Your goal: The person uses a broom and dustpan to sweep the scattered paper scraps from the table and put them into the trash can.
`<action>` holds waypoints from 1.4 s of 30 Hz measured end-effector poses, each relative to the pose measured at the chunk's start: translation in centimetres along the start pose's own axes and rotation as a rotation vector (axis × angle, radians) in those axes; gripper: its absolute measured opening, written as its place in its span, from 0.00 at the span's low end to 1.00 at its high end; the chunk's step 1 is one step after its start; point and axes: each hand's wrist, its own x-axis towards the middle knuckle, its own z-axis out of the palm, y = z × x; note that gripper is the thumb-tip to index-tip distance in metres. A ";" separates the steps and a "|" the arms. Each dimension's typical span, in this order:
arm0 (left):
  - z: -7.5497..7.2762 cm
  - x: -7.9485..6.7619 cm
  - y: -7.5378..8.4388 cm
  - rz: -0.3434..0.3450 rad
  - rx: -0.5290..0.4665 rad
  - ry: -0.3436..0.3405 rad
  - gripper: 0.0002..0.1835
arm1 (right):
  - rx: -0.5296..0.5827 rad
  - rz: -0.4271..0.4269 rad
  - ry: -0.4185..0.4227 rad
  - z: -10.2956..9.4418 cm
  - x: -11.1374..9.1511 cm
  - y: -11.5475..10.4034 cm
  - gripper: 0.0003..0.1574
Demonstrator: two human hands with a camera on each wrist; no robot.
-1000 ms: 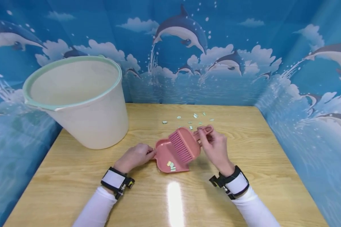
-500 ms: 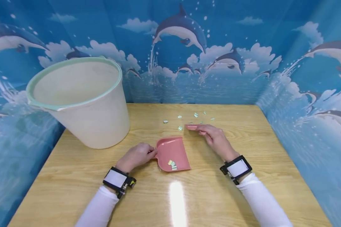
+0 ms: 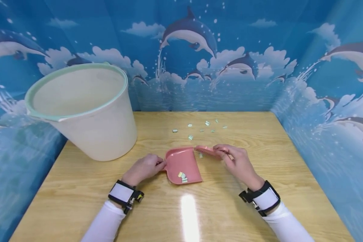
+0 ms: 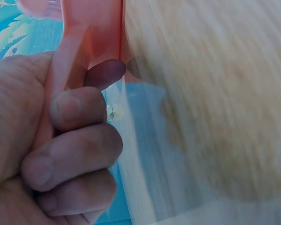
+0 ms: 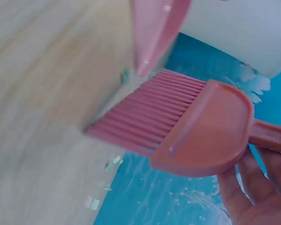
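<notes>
My left hand (image 3: 143, 169) grips the handle of a pink dustpan (image 3: 186, 161), its fingers curled round it in the left wrist view. The pan lies on the table with its straight lip facing right. A few small paper scraps (image 3: 183, 177) lie inside near its front side. In my right hand (image 3: 237, 164) is a pink hand brush (image 5: 210, 131), held by its handle just right of the pan. Its bristles (image 5: 150, 110) reach down to the tabletop in the right wrist view. One pale green scrap (image 3: 201, 155) lies between brush and lip.
Several small green and white scraps (image 3: 207, 123) are scattered on the wooden table (image 3: 245, 131) behind the pan. A large white bucket (image 3: 109, 134) with a mint rim stands at the back left. Blue dolphin-print sheeting (image 3: 230, 94) surrounds the back and sides.
The brush went from above the pan to the scraps behind it, then came back toward me beside the lip. One scrap has moved nearer the pan. The left hand and pan stayed in place.
</notes>
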 end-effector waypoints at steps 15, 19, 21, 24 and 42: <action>-0.2 -0.3 0.2 0.012 0.001 -0.001 0.22 | -0.193 0.020 0.015 1.7 0.1 -0.2 0.10; -0.2 -0.4 0.2 -0.012 -0.004 -0.018 0.21 | -0.174 0.013 0.005 2.1 0.3 -1.0 0.08; -0.2 -0.4 0.2 -0.021 -0.005 -0.021 0.21 | -0.152 0.012 0.009 2.3 0.4 -1.5 0.07; -0.1 -0.4 0.1 -0.026 0.000 -0.022 0.21 | -0.109 0.004 0.031 2.6 0.4 -2.3 0.07; -0.1 -0.3 -0.1 -0.013 -0.005 -0.021 0.21 | 0.182 0.008 0.208 2.4 2.5 -3.9 0.08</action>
